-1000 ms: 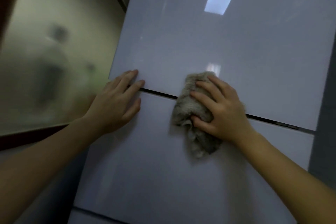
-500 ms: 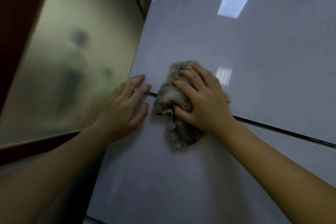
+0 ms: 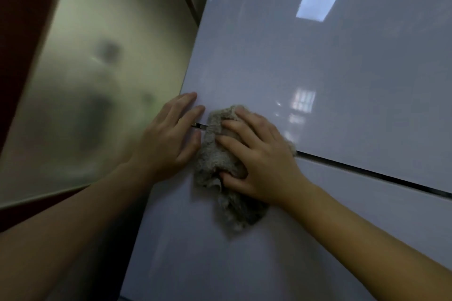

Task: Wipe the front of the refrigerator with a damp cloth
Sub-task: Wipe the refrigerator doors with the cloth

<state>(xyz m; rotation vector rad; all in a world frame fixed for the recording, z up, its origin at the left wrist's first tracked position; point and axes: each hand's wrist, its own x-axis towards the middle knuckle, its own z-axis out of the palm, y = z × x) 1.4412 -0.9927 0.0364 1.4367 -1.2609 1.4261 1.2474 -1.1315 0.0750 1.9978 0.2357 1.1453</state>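
We see cloth (image 3: 220,161) on refrigerator (image 3: 318,68) door seam | under right hand (image 3: 256,159) | left hand (image 3: 168,139) just left, touching cloth

Glossy smooth refrigerator (image 3: 318,68); rough, nubby grey cloth (image 3: 217,154).

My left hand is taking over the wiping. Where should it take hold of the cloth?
Probably the bunched left edge of the cloth, coming from the left: it is thick, uncovered by the right hand and next to the left hand.
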